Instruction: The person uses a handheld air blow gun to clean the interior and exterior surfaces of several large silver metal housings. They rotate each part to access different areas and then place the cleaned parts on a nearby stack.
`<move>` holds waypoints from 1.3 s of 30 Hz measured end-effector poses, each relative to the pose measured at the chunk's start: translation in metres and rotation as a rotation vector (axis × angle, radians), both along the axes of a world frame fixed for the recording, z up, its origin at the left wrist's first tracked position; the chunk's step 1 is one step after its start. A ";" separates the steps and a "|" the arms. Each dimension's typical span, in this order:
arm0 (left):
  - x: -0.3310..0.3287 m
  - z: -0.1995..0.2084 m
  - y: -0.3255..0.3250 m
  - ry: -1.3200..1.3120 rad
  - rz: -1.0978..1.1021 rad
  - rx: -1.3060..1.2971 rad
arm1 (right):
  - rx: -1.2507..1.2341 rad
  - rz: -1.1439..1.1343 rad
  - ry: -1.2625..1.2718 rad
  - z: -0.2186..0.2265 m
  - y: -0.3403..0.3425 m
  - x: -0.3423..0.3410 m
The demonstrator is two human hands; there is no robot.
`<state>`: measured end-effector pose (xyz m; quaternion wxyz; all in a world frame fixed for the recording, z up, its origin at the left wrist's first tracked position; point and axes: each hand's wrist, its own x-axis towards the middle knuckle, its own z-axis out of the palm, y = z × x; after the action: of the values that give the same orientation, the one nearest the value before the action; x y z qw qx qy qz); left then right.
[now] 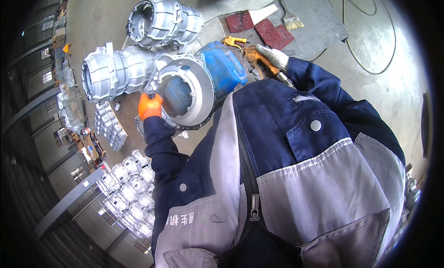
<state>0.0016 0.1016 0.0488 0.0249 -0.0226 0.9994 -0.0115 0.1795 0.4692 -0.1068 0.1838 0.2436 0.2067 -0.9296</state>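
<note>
My left hand [150, 107], in an orange glove, is closed round a lug at the left rim of an open, ring-shaped grey metal housing [206, 96]. In my right hand [274, 57], which wears a whitish glove, is an orange air tool [260, 59] with a metal fitting at its lower end. The fingers wrap it near my chest. A blue plastic can [224, 69] lies against the right side of the housing, and blue also shows through the ring's opening. Just beyond the air tool lies a yellow air blow gun [235, 40].
Two ribbed metal housings [104, 73] [155, 20] stand left and beyond. Dark red sheets [274, 34] and a flat brush [291, 21] lie on a grey mat [319, 25]. A hose [394, 46] curls on the floor at right. Stacked castings [132, 189] fill the lower left.
</note>
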 end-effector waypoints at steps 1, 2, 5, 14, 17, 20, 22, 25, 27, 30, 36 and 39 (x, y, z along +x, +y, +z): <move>-0.001 0.000 0.000 -0.005 0.002 -0.010 | -0.014 -0.013 0.013 0.000 -0.001 0.000; 0.000 0.000 0.000 -0.010 0.003 -0.020 | -0.029 -0.028 0.015 -0.001 -0.003 -0.001; 0.001 0.001 0.000 -0.009 0.004 0.025 | -0.030 -0.013 0.032 -0.004 -0.006 -0.003; 0.003 0.002 0.002 -0.023 0.018 -0.005 | -0.027 0.000 0.041 -0.004 -0.006 -0.001; 0.002 0.002 0.001 -0.021 0.013 -0.006 | -0.031 0.013 0.040 -0.001 -0.006 -0.001; 0.003 0.002 0.002 -0.016 0.016 -0.011 | -0.014 0.028 0.033 0.002 -0.005 0.000; 0.003 0.002 0.003 -0.012 0.010 -0.024 | -0.033 0.031 0.046 0.003 -0.004 0.000; 0.004 0.002 0.004 -0.012 0.023 -0.034 | 0.017 0.027 0.024 0.004 -0.005 -0.002; 0.004 0.002 0.005 -0.016 0.035 -0.050 | 0.057 0.020 -0.016 0.005 -0.005 -0.005; 0.003 0.004 0.006 -0.030 0.041 -0.069 | -0.002 0.007 -0.062 0.007 -0.007 -0.008; 0.004 0.005 0.008 -0.037 0.036 -0.047 | -0.088 -0.006 -0.021 0.014 -0.005 -0.003; 0.005 0.006 0.007 -0.025 0.031 -0.051 | -0.089 0.001 0.008 0.017 -0.002 0.000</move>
<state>0.0061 0.1091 0.0545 0.0371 -0.0387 0.9979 -0.0367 0.1797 0.4672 -0.0899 0.1940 0.2313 0.1658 -0.9388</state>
